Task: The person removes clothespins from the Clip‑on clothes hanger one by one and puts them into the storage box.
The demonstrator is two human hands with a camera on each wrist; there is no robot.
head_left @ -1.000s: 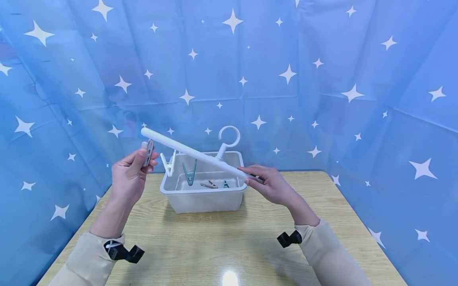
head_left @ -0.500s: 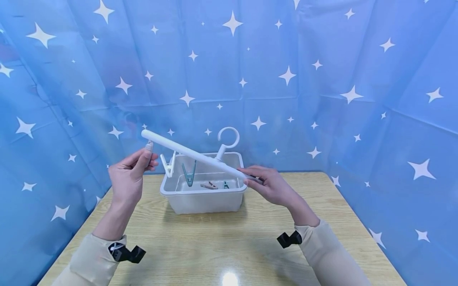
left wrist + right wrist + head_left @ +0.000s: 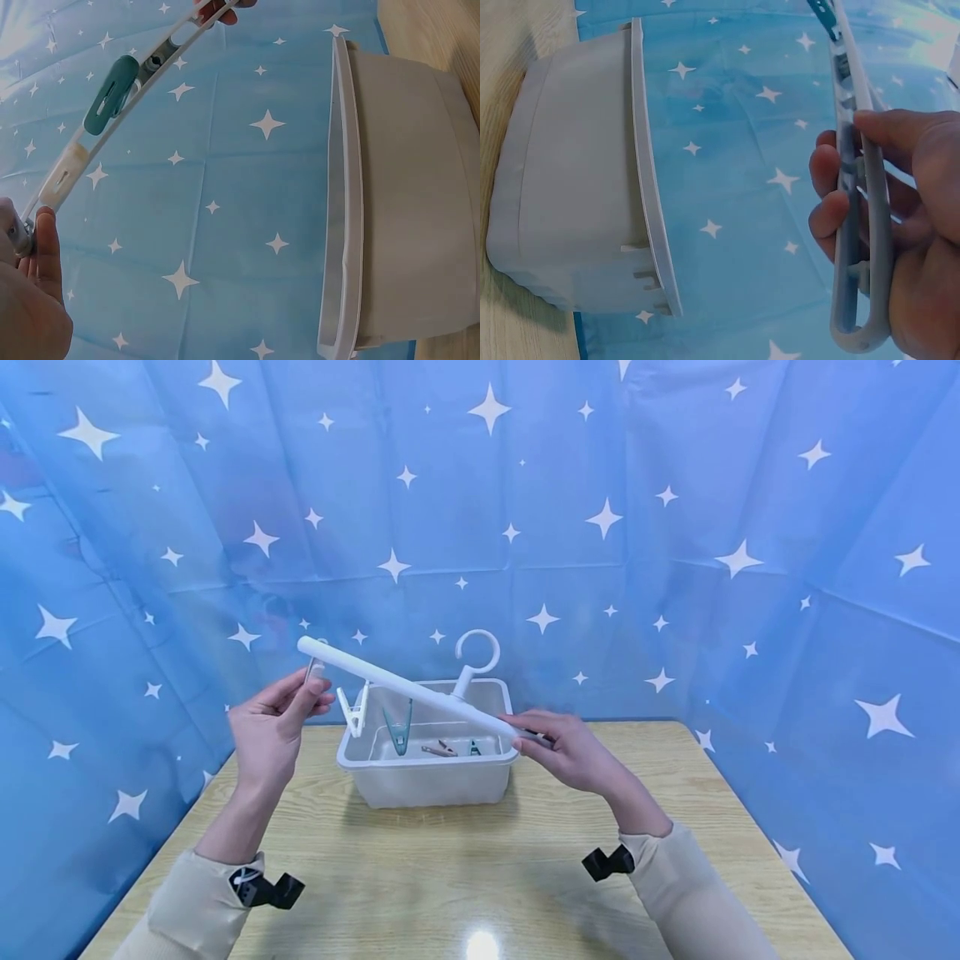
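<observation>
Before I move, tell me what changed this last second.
The left hand has turned the gray clothespin it pinches by the white hanger's left end: its slotted side no longer shows in the head view. Nothing was released. The right hand still grips the hanger's right end; the white clip, teal clip and plastic basin stayed put.

The left hand (image 3: 31,304), cropped by its wrist view's edge, partly hides a grey clip (image 3: 23,238).

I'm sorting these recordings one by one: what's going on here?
A person's right hand grips one end of a tilted white hanger over a bin. Near the other end, the left hand pinches a grey clip; whether it is attached is unclear. A white clip and a green clip hang between the hands.
</observation>
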